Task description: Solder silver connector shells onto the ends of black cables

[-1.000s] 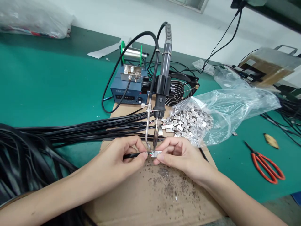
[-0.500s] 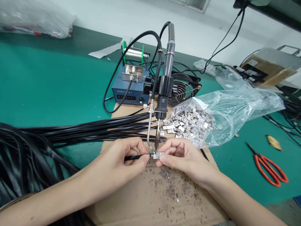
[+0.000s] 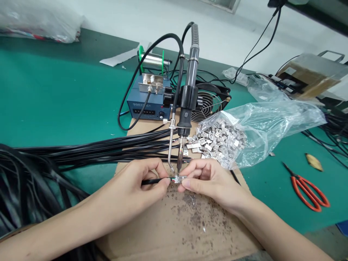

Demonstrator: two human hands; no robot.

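My left hand (image 3: 148,185) pinches a black cable (image 3: 152,181) close to its stripped end, where thin coloured wires show. Between the fingertips of my right hand (image 3: 202,177) is a small silver USB connector (image 3: 181,178). The wires meet the connector's left end. Right above that joint stands the tip of a clamped soldering iron (image 3: 185,112), pointing down. A thin metal solder feed tube (image 3: 170,148) bends in from the left and ends near the same spot. Whether the iron tip touches the joint I cannot tell.
Loose USB connectors (image 3: 217,139) spill from a clear plastic bag (image 3: 272,127) on the right. Black cables (image 3: 89,150) lie to the left. Behind stand a blue soldering station (image 3: 144,107), a solder spool (image 3: 152,61) and a fan (image 3: 208,105). Red-handled cutters (image 3: 307,192) lie at right.
The whole view has shifted slightly, so everything sits a little further left. Both hands keep their grip, and the connector appears slightly turned under the iron tip.
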